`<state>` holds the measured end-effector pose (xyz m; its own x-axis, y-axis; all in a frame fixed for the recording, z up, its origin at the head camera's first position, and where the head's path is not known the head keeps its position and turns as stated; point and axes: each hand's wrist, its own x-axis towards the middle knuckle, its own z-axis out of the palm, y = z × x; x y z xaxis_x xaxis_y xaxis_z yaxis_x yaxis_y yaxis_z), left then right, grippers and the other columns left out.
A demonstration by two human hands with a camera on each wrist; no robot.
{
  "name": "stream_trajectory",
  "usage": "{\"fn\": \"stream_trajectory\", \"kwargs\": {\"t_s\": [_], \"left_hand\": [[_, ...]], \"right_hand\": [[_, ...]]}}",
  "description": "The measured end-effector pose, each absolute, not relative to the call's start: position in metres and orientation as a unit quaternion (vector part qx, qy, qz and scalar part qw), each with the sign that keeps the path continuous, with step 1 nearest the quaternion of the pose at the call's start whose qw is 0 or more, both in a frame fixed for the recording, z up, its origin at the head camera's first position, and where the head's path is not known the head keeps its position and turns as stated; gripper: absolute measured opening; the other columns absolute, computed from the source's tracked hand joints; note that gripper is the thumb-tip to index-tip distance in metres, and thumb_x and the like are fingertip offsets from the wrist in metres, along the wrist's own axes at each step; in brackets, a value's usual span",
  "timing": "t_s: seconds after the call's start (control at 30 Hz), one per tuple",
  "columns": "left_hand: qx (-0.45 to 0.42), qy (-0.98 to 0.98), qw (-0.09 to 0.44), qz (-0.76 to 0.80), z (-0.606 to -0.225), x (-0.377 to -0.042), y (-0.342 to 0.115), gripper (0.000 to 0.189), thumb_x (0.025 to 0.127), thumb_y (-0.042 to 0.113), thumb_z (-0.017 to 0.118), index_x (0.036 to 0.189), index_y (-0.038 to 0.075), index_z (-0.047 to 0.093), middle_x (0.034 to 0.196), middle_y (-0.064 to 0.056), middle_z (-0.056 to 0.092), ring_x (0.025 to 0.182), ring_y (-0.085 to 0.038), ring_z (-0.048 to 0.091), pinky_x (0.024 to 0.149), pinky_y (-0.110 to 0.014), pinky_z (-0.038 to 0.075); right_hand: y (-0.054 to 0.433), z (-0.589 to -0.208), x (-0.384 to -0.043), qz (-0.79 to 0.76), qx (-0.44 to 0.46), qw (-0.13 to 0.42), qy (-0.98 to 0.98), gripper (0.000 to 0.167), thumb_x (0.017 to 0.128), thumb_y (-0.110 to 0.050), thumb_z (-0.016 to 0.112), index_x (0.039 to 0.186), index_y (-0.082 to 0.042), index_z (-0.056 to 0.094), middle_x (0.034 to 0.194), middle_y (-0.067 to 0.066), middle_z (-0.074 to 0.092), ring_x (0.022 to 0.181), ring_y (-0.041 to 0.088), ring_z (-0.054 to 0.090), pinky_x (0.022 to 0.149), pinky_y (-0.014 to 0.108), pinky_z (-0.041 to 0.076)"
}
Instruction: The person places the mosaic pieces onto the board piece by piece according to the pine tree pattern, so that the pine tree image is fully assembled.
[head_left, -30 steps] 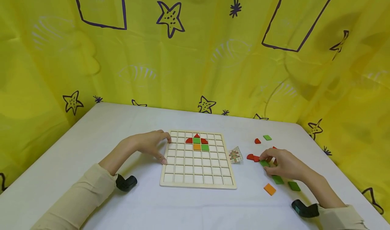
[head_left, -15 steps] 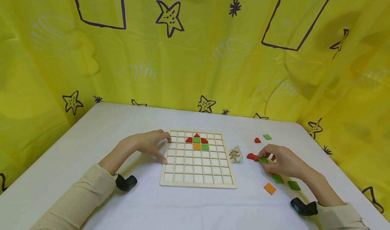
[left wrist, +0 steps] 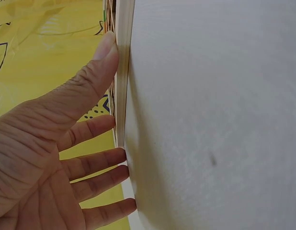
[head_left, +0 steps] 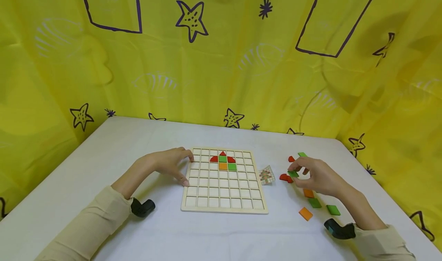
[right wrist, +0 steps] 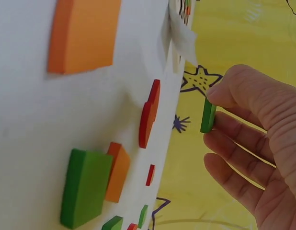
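My right hand (head_left: 319, 176) pinches a square green tile (head_left: 293, 174) between thumb and fingers, raised over the loose pieces. In the right wrist view the tile (right wrist: 208, 116) shows edge-on at the fingertips. My left hand (head_left: 169, 163) rests at the left edge of a wooden grid board (head_left: 207, 208). Its thumb and straight fingers touch that edge, as the left wrist view also shows. Near the board's top lie a red triangle (head_left: 222, 153), two red rounded pieces, two green squares and an orange square (head_left: 223, 166).
A small printed pattern card (head_left: 267, 175) pokes out by the board's right edge. Loose on the white table are red pieces (head_left: 286, 178), an orange tile (head_left: 305, 213), another orange tile (head_left: 309, 193) and several green tiles (head_left: 333, 210). Yellow cloth (head_left: 207, 80) hangs behind.
My right hand has lifted the green tile off the table and carried it up and slightly left, uncovering an orange tile. My left hand has stayed at the board.
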<state>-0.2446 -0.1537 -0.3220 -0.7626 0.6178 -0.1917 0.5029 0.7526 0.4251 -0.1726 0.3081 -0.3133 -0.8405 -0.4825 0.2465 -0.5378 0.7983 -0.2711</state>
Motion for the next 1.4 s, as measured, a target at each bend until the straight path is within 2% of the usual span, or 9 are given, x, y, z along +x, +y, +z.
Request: {"fn": "stream_trajectory", "kwargs": {"t_s": [0.33,0.6,0.93,1.27,1.4], "left_hand": [[0.304,0.922,0.163,0.177,-0.322,-0.244,-0.155,0.070,0.076,0.041,0.091,0.129,0.013,0.055,0.135,-0.014,0.053,0.123,-0.029,0.052,0.110,-0.051,0.042],[0.306,0.921,0.162,0.178,-0.322,-0.245,-0.154,0.070,0.076,0.041,0.091,0.129,0.012,0.055,0.135,-0.014,0.054,0.124,-0.029,0.052,0.110,-0.052,0.042],[0.304,0.921,0.162,0.179,-0.322,-0.244,-0.155,0.069,0.076,0.040,0.091,0.128,0.013,0.056,0.135,-0.014,0.054,0.125,-0.030,0.052,0.111,-0.052,0.041],[0.307,0.922,0.160,0.171,-0.321,-0.245,-0.153,0.072,0.076,0.041,0.091,0.130,0.011,0.055,0.136,-0.015,0.054,0.124,-0.029,0.053,0.110,-0.052,0.042],[0.305,0.922,0.164,0.176,-0.322,-0.243,-0.153,0.070,0.077,0.040,0.091,0.130,0.012,0.055,0.136,-0.015,0.054,0.125,-0.030,0.052,0.111,-0.052,0.041]], "right_hand": [[0.295,-0.305,-0.177,0.172,0.305,0.109,-0.930,0.028,0.078,-0.003,0.087,0.100,-0.013,0.073,0.098,-0.010,0.068,0.090,0.012,0.062,0.074,0.029,0.057],[0.279,-0.298,-0.183,0.170,0.320,0.113,-0.925,0.030,0.078,-0.001,0.085,0.102,-0.016,0.072,0.100,-0.010,0.068,0.087,0.013,0.062,0.074,0.031,0.056],[0.252,-0.292,-0.194,0.175,0.369,0.123,-0.904,0.026,0.080,-0.001,0.083,0.101,-0.013,0.072,0.099,-0.008,0.069,0.085,0.011,0.063,0.073,0.033,0.057],[0.231,-0.287,-0.202,0.192,0.367,0.093,-0.905,0.023,0.083,-0.002,0.081,0.101,-0.012,0.072,0.100,-0.006,0.069,0.090,0.017,0.064,0.078,0.038,0.058],[0.224,-0.289,-0.205,0.198,0.379,0.091,-0.899,0.022,0.082,-0.001,0.080,0.101,-0.011,0.073,0.100,-0.007,0.069,0.090,0.015,0.063,0.077,0.040,0.058]]}}
